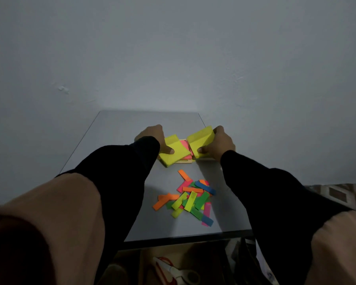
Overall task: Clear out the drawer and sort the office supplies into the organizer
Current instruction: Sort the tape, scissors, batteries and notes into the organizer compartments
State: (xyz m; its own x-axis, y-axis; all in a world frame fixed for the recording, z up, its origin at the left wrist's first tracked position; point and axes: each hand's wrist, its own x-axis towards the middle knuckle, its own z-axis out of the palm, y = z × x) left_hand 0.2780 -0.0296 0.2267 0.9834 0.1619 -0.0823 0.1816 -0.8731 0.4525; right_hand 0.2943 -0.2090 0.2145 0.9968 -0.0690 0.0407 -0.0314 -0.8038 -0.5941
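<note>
Here, near the far edge of the grey table (115, 140), the left hand (150, 138) pinches one yellow sticky-note pad (174, 154) and the right hand (222, 144) grips another (199, 138). Pink notes (185, 147) lie between them. Loose coloured index tabs (190, 197) are scattered nearer the front edge.

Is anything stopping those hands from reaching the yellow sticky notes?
No. The left hand already presses on one yellow pad, and the right hand already grips the other yellow pad. Nothing lies between.

Both arms outstretched, left grip (152, 138) pinching, right grip (220, 144) clasping
</note>
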